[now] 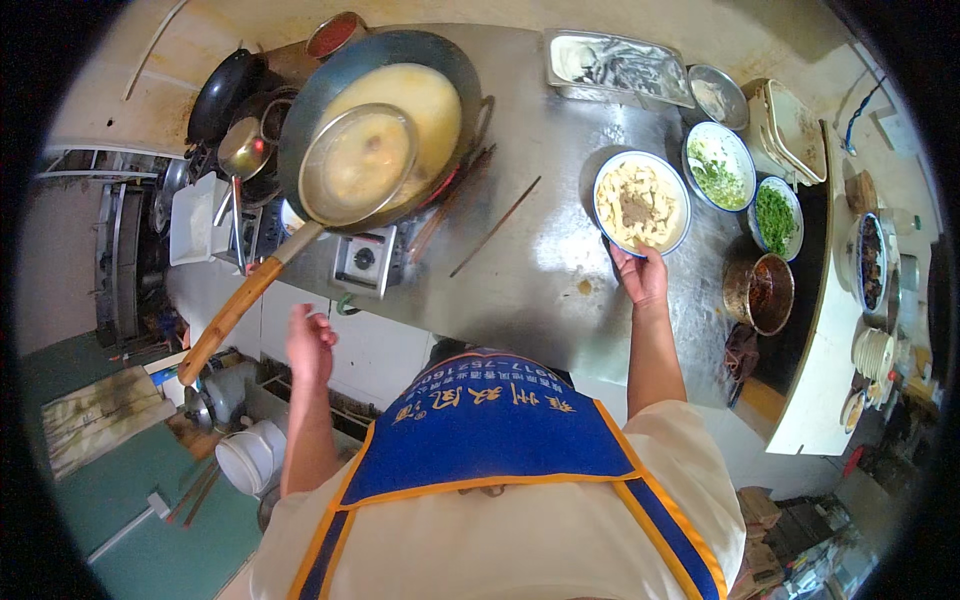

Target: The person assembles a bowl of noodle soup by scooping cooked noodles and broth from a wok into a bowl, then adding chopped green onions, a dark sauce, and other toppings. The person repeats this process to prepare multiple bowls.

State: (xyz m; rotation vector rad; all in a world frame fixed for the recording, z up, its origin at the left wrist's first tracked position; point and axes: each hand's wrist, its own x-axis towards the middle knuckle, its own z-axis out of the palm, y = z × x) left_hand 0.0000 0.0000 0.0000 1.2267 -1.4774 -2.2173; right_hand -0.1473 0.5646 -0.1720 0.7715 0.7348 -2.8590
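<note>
The right hand (642, 275) pinches the bowl (682, 212) by its near rim, likely steadying it; the left hand (311, 345), loosely curled, empty, has the strainer handle (236, 310) beside it, conveniently angled.

A white bowl (681, 212) with a blue rim sits upright at the right of the steel worktop (520, 290), its near edge gripped by the right hand (640, 272). It is filled with pale yellow strips (628, 185), topped near the centre by grey-brown powder (640, 212). The left hand (312, 345), fingers curled, holds nothing, near a round ladle's wooden handle (235, 317).
</note>
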